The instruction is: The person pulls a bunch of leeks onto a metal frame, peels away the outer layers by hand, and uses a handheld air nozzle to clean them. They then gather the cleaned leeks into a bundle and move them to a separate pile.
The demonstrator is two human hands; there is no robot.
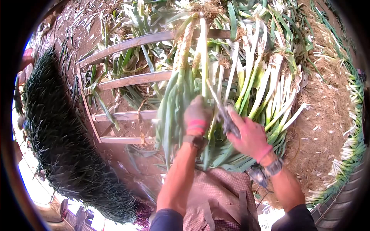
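Note:
My left hand (197,112), in a glove with a pink cuff, is closed around the lower part of a long green onion (204,57). That stalk points away from me, its roots at the far end. Beside it hang broad green leaves and a brownish, withered stalk (184,48). My right hand (246,133), gloved in pink and grey, is closed on a thin, blade-like tool (212,92) tilted toward the held stalk; motion blur hides its exact kind. Just right of this hand lies a pile of green onions (266,88) with white stems and roots outward.
A metal slatted rack (135,80) spans the ground ahead, with stripped leaves (142,57) strewn on and behind it. On the left stands a long dark-green leafy heap (65,127). More onions line the right edge (352,127). A checked apron (219,192) covers my lap.

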